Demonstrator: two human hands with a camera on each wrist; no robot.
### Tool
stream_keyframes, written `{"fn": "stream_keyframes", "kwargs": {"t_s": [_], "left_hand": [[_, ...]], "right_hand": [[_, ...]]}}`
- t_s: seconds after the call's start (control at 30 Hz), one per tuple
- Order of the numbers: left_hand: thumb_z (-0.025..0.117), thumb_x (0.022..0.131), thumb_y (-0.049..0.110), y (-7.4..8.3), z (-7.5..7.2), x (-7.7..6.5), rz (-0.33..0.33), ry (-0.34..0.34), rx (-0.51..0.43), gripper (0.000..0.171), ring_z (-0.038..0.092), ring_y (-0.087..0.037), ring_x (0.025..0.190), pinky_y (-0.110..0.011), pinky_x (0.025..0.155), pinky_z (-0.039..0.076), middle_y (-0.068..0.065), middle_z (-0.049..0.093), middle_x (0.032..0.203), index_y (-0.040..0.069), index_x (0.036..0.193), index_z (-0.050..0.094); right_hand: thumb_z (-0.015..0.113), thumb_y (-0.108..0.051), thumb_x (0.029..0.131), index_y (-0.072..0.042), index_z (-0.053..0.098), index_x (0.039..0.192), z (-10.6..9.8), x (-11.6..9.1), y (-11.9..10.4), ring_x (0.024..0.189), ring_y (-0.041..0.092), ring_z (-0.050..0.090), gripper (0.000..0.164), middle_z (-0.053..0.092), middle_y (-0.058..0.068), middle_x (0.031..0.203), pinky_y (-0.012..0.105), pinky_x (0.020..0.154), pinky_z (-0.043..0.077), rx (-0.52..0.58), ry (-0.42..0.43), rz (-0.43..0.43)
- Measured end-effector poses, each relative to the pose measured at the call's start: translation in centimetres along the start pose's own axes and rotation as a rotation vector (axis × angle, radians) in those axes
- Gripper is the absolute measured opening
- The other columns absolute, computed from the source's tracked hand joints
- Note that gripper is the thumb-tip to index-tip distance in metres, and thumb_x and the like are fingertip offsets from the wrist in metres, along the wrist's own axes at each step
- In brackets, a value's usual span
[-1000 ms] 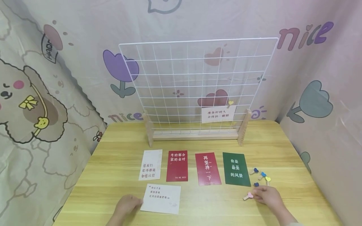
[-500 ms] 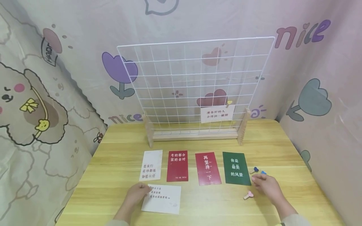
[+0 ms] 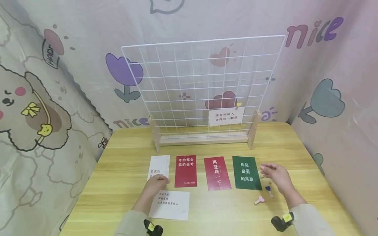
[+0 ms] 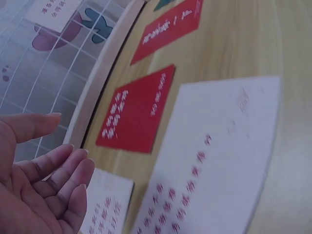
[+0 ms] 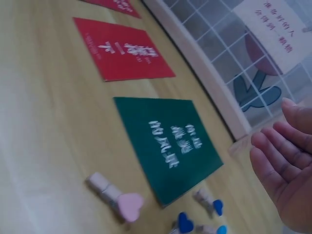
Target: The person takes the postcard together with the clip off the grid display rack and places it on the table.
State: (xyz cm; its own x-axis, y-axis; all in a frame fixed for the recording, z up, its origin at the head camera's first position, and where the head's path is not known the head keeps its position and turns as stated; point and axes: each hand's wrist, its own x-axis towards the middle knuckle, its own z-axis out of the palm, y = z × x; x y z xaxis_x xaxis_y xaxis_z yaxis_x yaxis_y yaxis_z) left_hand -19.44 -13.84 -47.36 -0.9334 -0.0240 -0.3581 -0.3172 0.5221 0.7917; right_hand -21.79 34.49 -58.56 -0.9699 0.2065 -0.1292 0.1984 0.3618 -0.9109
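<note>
My left hand (image 3: 155, 187) hovers over the seam between the upright white card (image 3: 160, 162) and the wide white card (image 3: 174, 211), hiding part of both. In the left wrist view its fingers are loosely bent, with nothing between them and the thumb. My right hand (image 3: 277, 177) is above the table just right of the green card (image 3: 247, 173). In the right wrist view that palm holds nothing. Below it lie small wooden clothespins: one with a pink heart (image 5: 130, 205), others with blue hearts (image 5: 185, 223). Two red cards (image 3: 185, 171) (image 3: 217, 173) lie in the middle of the row.
Behind the cards stands a white wire grid (image 3: 193, 77) in a wooden base (image 3: 203, 140). A white card (image 3: 224, 117) hangs low on its right side under a yellow-heart clothespin (image 3: 239, 105). Patterned curtains (image 3: 333, 82) enclose the table (image 3: 97, 193).
Both hands have moved forward toward the grid. The left went from the wide white card's left edge to over its upper corner; the right left the pink-heart clothespin. Cards have not moved.
</note>
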Motion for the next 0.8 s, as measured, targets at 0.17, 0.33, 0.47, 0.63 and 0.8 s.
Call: {"fn": "stream_keyframes", "kwargs": {"t_s": [0.17,0.33,0.47,0.63,0.8], "left_hand": [[0.059,0.078,0.029,1.1,0.9,0.8,0.025,-0.007,-0.028,0.035,0.053,-0.022,0.083,-0.042,0.075,0.043,-0.007,0.057,0.089,0.001,0.1,0.055],[0.061,0.077,0.031,2.1,1.7,1.3,0.026,-0.033,-0.069,0.037,0.052,-0.022,0.085,-0.042,0.075,0.043,-0.006,0.057,0.09,0.003,0.1,0.055],[0.061,0.077,0.032,3.2,2.0,1.5,0.022,-0.037,-0.07,0.035,0.051,-0.023,0.088,-0.043,0.076,0.041,-0.005,0.058,0.09,0.006,0.099,0.055],[0.059,0.079,0.027,4.3,1.9,2.0,0.045,-0.052,-0.088,0.031,0.051,-0.025,0.091,-0.047,0.08,0.039,-0.006,0.058,0.092,0.005,0.1,0.055],[0.058,0.08,0.025,5.2,2.1,2.7,0.055,-0.065,-0.104,0.029,0.05,-0.024,0.092,-0.047,0.083,0.038,-0.005,0.057,0.093,0.005,0.1,0.056]], "right_hand": [[0.055,-0.047,0.079,-0.011,0.053,0.113,-0.1,1.0,-1.2,0.079,0.019,0.06,0.05,0.061,0.008,0.098,0.039,0.072,0.046,0.0,0.0,-0.024],[0.055,-0.048,0.078,-0.012,0.053,0.113,0.0,1.6,-2.8,0.084,0.02,0.059,0.051,0.06,0.007,0.101,0.046,0.077,0.043,-0.005,-0.011,-0.032],[0.056,-0.04,0.081,-0.011,0.054,0.112,-0.4,1.4,-5.7,0.085,0.023,0.059,0.043,0.061,0.007,0.1,0.051,0.072,0.042,0.004,-0.058,-0.053],[0.056,-0.038,0.082,-0.007,0.053,0.114,-0.8,1.4,-9.0,0.089,0.028,0.057,0.045,0.059,0.011,0.101,0.063,0.075,0.031,0.009,-0.113,-0.077],[0.056,-0.036,0.082,-0.006,0.053,0.114,-0.6,2.3,-10.4,0.09,0.027,0.057,0.044,0.06,0.011,0.101,0.053,0.078,0.039,0.016,-0.125,-0.118]]}}
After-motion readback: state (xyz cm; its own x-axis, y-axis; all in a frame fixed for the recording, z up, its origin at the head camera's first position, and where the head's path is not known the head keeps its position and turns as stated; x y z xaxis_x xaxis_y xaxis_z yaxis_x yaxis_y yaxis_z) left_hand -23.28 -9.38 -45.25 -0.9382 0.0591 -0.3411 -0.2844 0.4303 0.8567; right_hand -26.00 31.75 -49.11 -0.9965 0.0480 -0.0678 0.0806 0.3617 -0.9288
